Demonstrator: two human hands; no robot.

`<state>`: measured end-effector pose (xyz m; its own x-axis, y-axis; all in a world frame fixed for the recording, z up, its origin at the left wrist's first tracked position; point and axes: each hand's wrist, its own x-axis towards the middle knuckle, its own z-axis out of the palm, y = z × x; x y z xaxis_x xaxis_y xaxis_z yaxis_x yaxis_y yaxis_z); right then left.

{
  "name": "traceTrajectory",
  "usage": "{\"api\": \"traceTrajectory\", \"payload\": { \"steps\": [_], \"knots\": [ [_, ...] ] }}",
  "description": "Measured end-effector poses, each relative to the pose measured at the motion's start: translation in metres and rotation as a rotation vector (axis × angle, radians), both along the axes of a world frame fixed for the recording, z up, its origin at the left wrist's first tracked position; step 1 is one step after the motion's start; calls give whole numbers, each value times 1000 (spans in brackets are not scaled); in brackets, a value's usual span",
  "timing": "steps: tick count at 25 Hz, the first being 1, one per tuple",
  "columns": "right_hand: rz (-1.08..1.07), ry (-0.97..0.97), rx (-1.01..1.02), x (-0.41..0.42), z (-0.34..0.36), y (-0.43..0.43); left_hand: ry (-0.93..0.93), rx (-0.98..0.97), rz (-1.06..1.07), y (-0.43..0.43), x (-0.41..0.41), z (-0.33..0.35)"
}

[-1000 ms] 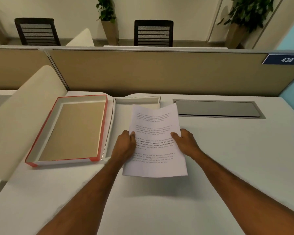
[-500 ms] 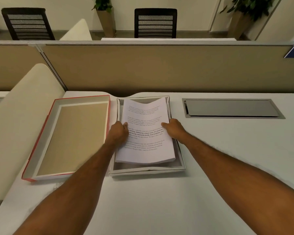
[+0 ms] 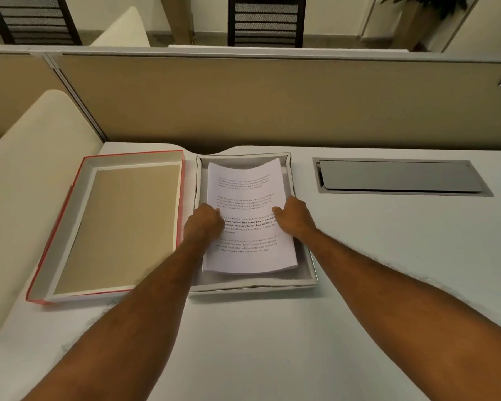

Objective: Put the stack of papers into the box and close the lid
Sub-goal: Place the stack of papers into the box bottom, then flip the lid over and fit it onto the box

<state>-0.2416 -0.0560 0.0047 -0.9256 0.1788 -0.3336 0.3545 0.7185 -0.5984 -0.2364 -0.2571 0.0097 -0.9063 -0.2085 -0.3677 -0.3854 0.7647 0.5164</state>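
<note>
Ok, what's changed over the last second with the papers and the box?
The stack of papers went forward from above the desk into the grey box, its near end lying low inside while its far end curls up. Left hand and right hand have kept their side grip. The red-edged lid stays open-side up, left of the box.

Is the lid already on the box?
No, the red-edged lid lies upside down on the desk, left of the open box holding the papers.
</note>
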Motion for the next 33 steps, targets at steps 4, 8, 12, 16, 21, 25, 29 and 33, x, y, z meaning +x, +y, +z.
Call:
{"api": "traceTrajectory", "payload": {
  "steps": [4,8,12,16,21,25,29,33],
  "knots": [
    [106,-19,32,10,4,-6,-58,5,-2,6,7,9],
    [156,110,179,26,17,-18,-20,-38,-18,14,22,24],
    [231,199,351,49,30,-21,206,-121,-125,14,51,26],
    [310,193,366,80,27,-30,271,-220,-300,-12,84,11],
    [407,184,339,114,15,-62,212,-378,-263,-63,122,-8],
    [503,209,318,125,14,-115,196,-428,-191,-108,141,-11],
    [600,289,280,121,23,-173,201,-425,-72,-160,143,-11],
    [667,298,315,112,22,-191,227,-300,123,-190,146,-13]
  ]
}}
